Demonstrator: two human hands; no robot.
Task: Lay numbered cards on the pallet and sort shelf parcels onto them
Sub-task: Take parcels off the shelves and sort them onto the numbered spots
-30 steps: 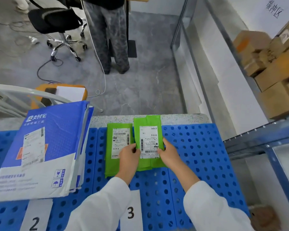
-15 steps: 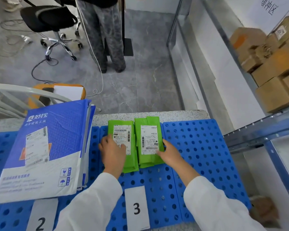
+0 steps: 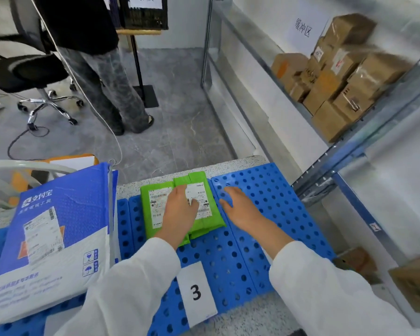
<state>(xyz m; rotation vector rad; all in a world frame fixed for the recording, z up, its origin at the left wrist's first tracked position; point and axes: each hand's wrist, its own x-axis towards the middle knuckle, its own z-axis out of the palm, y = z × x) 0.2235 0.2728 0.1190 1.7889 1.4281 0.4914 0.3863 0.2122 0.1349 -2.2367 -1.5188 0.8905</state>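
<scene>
Two green parcels lie side by side on the blue perforated pallet [image 3: 264, 197], above the white card numbered 3 [image 3: 196, 292]. My left hand [image 3: 180, 214] rests flat over both, covering part of the left green parcel [image 3: 150, 202] and touching the label of the right green parcel [image 3: 201, 187]. Just to the right of them, my right hand [image 3: 238, 207] is above the bare pallet with fingers straight and holding nothing. A large blue and white mailer [image 3: 51, 238] lies on the pallet's left part.
A metal shelf [image 3: 364, 141] on the right carries several brown cardboard boxes [image 3: 337, 76]. More brown boxes [image 3: 359, 260] sit low beside the pallet. A person [image 3: 92, 57] stands on the grey floor behind, next to an office chair [image 3: 27, 71].
My right hand has come off the right green parcel and moved right onto open pallet. My left hand slid right across both parcels. The view tilted up.
</scene>
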